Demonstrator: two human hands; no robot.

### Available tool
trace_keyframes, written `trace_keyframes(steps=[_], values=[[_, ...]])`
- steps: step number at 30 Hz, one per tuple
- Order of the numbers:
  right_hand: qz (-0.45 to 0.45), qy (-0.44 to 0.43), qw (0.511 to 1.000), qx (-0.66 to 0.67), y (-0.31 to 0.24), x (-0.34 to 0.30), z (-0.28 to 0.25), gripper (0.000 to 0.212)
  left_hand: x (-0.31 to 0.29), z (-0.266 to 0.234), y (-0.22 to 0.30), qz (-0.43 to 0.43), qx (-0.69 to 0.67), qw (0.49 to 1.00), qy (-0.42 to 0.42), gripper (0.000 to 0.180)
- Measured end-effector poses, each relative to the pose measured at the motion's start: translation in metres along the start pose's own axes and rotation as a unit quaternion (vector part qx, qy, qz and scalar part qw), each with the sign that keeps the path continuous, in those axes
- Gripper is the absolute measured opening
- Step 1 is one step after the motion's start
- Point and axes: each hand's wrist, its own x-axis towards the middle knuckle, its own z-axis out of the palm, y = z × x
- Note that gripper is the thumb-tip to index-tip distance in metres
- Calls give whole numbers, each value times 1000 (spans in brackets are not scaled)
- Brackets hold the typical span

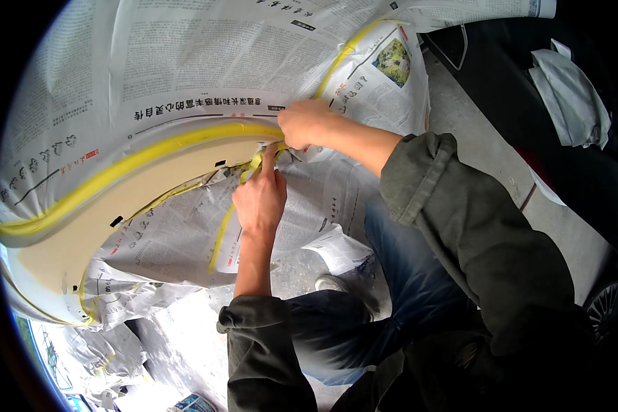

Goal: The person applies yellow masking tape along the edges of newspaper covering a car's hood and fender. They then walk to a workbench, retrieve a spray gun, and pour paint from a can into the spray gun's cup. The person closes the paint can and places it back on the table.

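Masking tape (175,139), yellow and wide, follows the upper edge of a curved beige panel (168,168), where it meets a broad sheet of newspaper (185,65). The band bows from the panel's left end to its right end, and both hands are at that right end, close together.

The left hand (259,202) reaches up across the lower newspaper (168,240), index finger stretched out to the panel, the other fingers bent in — whether it pinches anything cannot be told. A narrow yellow strip (253,167) lies right beside that finger, near the panel's lower edge. The right hand (305,125) comes in from the right, curled nearly to a fist over the end of the wide band; what it has hold of, if anything, is hidden.

Along the lower edge the paper is creased and the border uneven, with small black marks on the beige. Another yellow length (221,240) runs down the lower newspaper, just left of the left wrist; one more (347,51) rises above the right hand, between two newspaper sheets.

Rolled dark sleeves (487,213) cover the upper forearms. Beneath are blue jeans (412,250), a pale shoe (331,283) and grey floor (453,99) — at right, a crumpled light sheet (571,99) lies on something black.
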Motion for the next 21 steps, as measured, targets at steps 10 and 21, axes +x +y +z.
trace_keyframes(steps=[10,21], values=[[24,-41,998,29,-3,0,1,18,4,7,0,56,146,988,3,56],[14,387,884,261,1,-27,9,21,4,9,-3,81,165,982,-39,56]])
